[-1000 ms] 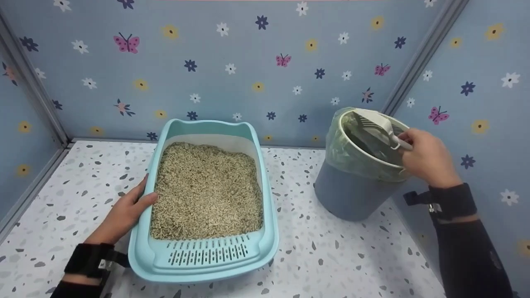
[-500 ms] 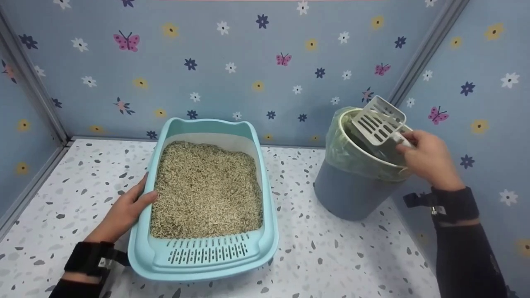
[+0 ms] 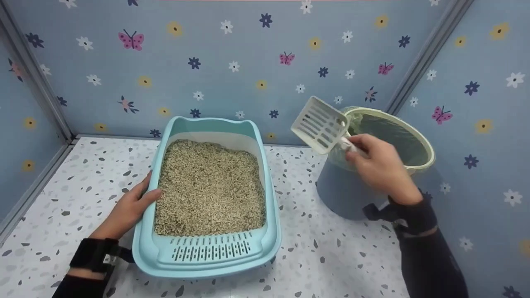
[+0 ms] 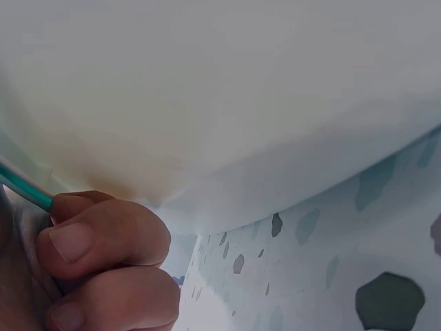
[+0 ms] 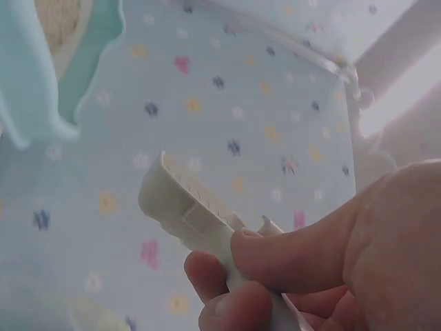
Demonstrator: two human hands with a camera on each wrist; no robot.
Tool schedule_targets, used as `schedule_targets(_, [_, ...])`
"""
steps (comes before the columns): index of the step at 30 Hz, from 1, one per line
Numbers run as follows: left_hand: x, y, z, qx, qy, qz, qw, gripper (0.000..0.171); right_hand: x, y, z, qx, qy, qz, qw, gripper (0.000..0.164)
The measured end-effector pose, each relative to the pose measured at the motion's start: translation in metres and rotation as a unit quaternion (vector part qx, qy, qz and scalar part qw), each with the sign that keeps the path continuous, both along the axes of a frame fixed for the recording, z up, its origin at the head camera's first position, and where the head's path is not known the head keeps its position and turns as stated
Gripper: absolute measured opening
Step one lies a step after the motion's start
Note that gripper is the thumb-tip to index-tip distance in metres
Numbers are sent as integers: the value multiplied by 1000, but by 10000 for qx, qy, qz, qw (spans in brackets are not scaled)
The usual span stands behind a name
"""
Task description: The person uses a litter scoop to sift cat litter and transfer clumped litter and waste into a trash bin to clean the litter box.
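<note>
A light-blue litter box (image 3: 209, 271) stands on the speckled surface, filled with tan pellet litter (image 3: 211, 190). My left hand (image 3: 128, 211) grips its left rim, thumb on top; in the left wrist view the fingers (image 4: 110, 241) curl under the edge against the pale outer wall. My right hand (image 3: 383, 165) holds a white slotted litter scoop (image 3: 321, 124) by its handle, in front of the bin's left rim. The scoop's head points left and nothing lies on its slots. In the right wrist view, thumb and fingers wrap the handle of the scoop (image 5: 182, 203).
A grey-blue trash bin (image 3: 343, 194) with a greenish liner bag and cream rim ring (image 3: 430, 153) stands right of the litter box. Flowered wall panels (image 3: 248, 49) enclose the back and both sides. Speckled tabletop (image 3: 306, 248) shows between and before the containers.
My right hand has lifted the scoop out of the bin's mouth and carried it left, its slotted face now turned to the head camera. My left hand stays on the rim.
</note>
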State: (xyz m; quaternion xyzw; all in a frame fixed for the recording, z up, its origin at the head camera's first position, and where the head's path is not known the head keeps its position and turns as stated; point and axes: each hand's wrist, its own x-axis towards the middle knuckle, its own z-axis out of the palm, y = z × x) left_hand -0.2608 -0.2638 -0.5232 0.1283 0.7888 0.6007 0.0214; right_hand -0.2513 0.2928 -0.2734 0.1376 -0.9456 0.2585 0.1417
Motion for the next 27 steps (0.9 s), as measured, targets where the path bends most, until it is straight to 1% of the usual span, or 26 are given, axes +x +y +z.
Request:
schedule_targets(4, [0,1,-2,87,-16,-16,10000,74,-10,-44,-18,320,-52,393,9987,26])
schedule_targets(8, [0,1,-2,84,-25,49,9999,75,-22,-87,-36,695,-258,750,9944,29])
schedule_targets(11, [1,1,-1,90,-11,92,9999,75,-35,-117,-50,977,-428,902,9902,29])
schedule_targets(14, [1,0,-2,123,1,87,9999,74,-50,-145,-66,1328,-484,886,9860,25])
schedule_targets(17, [1,-1,-1,153,-4,59,9999,73,-65,-170,-82,1870,-326,806,9785,22])
schedule_targets(21, [1,-1,-1,198,-10,24,9998,73,-82,-196,-96,2588,15,743,9631,20])
schedule_targets(24, [1,0,-1,198,-26,28,9998,74,-93,-210,-102,2927,190,763,9530,19])
schedule_targets(27, [1,0,-1,187,-61,22,9998,74,-102,-220,-108,3174,400,805,9440,14])
